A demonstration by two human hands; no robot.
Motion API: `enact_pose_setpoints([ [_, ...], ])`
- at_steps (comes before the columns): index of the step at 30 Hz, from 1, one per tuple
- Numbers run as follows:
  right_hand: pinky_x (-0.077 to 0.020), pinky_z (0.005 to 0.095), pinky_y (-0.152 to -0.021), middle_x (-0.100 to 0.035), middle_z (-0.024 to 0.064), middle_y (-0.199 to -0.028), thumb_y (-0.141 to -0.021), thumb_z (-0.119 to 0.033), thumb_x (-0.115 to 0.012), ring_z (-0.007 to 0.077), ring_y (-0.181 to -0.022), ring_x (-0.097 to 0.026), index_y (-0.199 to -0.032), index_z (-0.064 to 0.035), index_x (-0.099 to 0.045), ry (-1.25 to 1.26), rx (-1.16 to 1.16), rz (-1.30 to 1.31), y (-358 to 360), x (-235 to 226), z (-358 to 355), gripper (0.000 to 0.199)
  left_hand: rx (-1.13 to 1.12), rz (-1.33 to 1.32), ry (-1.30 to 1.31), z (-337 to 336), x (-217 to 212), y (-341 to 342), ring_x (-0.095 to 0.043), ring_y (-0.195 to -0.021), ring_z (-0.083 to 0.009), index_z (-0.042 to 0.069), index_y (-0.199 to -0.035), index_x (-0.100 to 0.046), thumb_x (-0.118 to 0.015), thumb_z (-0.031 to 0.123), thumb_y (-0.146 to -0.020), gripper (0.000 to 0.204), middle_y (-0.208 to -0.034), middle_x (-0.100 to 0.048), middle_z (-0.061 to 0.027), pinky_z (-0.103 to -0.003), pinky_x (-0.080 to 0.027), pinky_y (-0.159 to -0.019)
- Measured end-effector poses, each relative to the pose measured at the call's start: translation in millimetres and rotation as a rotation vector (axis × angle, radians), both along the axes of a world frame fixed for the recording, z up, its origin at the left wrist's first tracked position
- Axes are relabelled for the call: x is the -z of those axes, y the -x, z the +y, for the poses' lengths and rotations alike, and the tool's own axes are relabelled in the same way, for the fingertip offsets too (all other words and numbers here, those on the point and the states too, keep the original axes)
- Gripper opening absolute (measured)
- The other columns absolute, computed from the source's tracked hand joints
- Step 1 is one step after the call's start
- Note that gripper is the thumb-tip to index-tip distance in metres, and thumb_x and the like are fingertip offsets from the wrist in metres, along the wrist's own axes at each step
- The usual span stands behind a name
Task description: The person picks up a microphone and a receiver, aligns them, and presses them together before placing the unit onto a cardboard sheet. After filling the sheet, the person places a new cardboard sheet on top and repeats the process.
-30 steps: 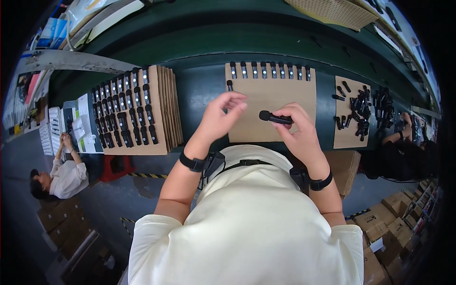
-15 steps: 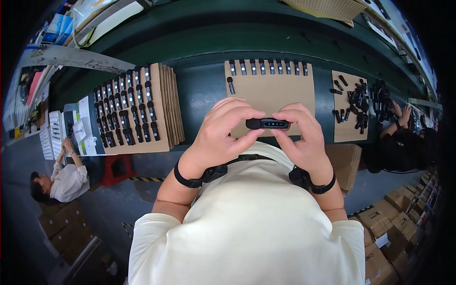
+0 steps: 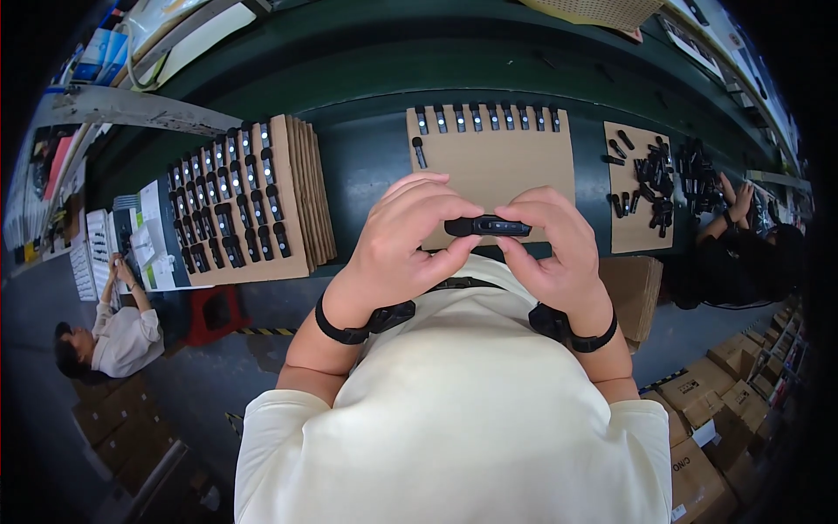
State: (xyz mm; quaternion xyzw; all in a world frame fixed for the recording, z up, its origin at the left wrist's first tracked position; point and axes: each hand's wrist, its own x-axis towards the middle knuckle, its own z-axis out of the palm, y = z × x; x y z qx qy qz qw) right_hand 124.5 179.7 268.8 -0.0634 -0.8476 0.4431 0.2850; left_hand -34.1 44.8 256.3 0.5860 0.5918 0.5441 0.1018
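A small black microphone [image 3: 512,229] with a rounded foam-like tip lies level between my two hands, above the front edge of a cardboard sheet. Thumb and index finger of my left hand [image 3: 406,234] pinch it just behind the tip. At its other end, my right hand [image 3: 557,244] holds it the same way. Small lit spots show on its upper face. Beyond my hands, similar microphones [image 3: 476,117] stand in a row along the far edge of the cardboard sheet [image 3: 502,162]. One more microphone [image 3: 419,154] lies below the row's left end.
To the left, a stack of cardboard sheets [image 3: 301,201] carries several rows of microphones. Loose microphones lie on a smaller cardboard sheet [image 3: 621,236] at the right, with a dark pile [image 3: 696,179] beyond it. Co-workers sit at both ends of the green bench [image 3: 367,166].
The microphone has turned slightly about its length and shifted a little left, with my fingers still on both ends. The whole view has moved slightly.
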Motion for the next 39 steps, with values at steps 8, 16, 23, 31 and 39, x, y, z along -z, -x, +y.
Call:
enact_pose_setpoints([
  [8,-0.0488,0.0304,-0.070,-0.062,0.0127,-0.091,-0.069,0.009,-0.070,0.0249,-0.081,-0.061,-0.104,0.0002,-0.064,0.005,-0.037,0.020,3.7,0.0,3.7,0.037,0.028,-0.097,0.031,1.4,6.5,2.5,-0.064,-0.083,-0.0272,0.002,-0.097,-0.066,-0.075,0.005,-0.075,0.025,-0.088,-0.067,-0.0106,-0.041,-0.050,-0.089],
  [16,-0.0492,0.0300,-0.071,-0.062,0.0111,-0.098,-0.077,0.008,-0.066,0.0210,-0.082,-0.061,-0.105,-0.0005,-0.067,-0.023,-0.108,0.024,13.9,1.6,11.7,0.030,0.046,-0.393,0.171,5.6,29.4,-5.0,-0.064,-0.088,-0.0293,0.003,-0.098,-0.062,-0.075,0.004,-0.076,0.026,-0.096,-0.066,-0.0113,-0.036,-0.050,-0.081],
  [23,-0.0489,0.0282,-0.070,-0.062,0.0103,-0.094,-0.079,0.003,-0.068,0.0205,-0.080,-0.060,-0.108,-0.0001,-0.067,0.257,-0.063,-0.359,32.8,19.1,13.7,0.029,-0.089,-0.033,0.189,4.2,57.0,17.5,-0.061,-0.090,-0.0308,0.004,-0.096,-0.060,-0.075,0.002,-0.073,0.027,-0.093,-0.063,-0.0102,-0.037,-0.049,-0.078],
  [31,-0.0508,0.0354,-0.072,-0.063,0.0138,-0.095,-0.083,-0.009,-0.066,0.0266,-0.082,-0.063,-0.101,-0.0018,-0.068,-0.083,-0.095,-0.632,58.1,77.0,35.8,0.019,-0.157,-0.204,0.339,12.6,97.5,37.0,-0.063,-0.090,-0.0221,0.003,-0.095,-0.062,-0.075,0.002,-0.076,0.023,-0.093,-0.065,-0.0080,-0.034,-0.051,-0.080],
  [39,-0.0523,0.0379,-0.074,-0.067,0.0154,-0.089,-0.081,-0.015,-0.069,0.0304,-0.081,-0.066,-0.092,0.0007,-0.065,0.072,0.101,-0.853,82.4,173.9,62.4,0.019,-0.462,-0.468,0.656,34.3,221.2,73.5,-0.065,-0.075,-0.0238,0.000,-0.096,-0.061,-0.072,0.012,-0.082,0.021,-0.083,-0.067,-0.0108,-0.036,-0.053,-0.072],
])
